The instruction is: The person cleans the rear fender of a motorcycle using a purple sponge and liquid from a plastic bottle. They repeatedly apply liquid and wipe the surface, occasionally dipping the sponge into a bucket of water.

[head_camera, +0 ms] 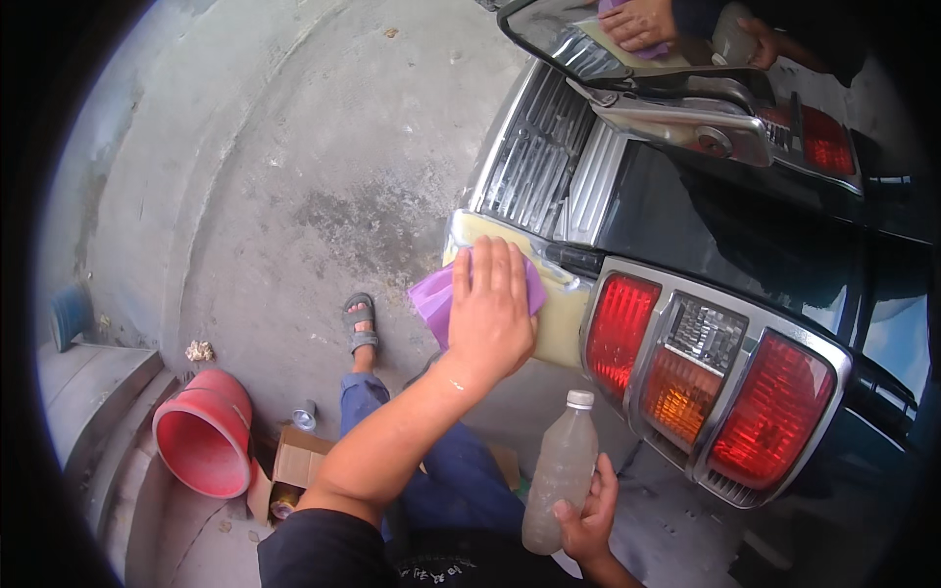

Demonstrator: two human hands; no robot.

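Note:
My left hand (pixel 491 312) lies flat with its fingers stretched over a purple sheet (pixel 435 295), pressing it against the bumper corner (pixel 562 331) of a dark vehicle. Whether the sheet is cloth or abrasive paper I cannot tell. Pale yellow filler covers the corner, with bare silvery patches along its edges. Lower down, my right hand (pixel 592 507) grips a clear plastic bottle (pixel 560 470) with a white cap. The bottle stands nearly upright, apart from the vehicle, and looks cloudy.
A tail lamp (pixel 711 382) adjoins the filled corner. Beyond it are ribbed metal (pixel 537 154) and a hinged bracket (pixel 684 128). On the concrete floor (pixel 294 147) lie a tipped red bucket (pixel 209 434), a metal can (pixel 303 415) and an open cardboard box (pixel 298 456). Steps (pixel 110 411) rise at left.

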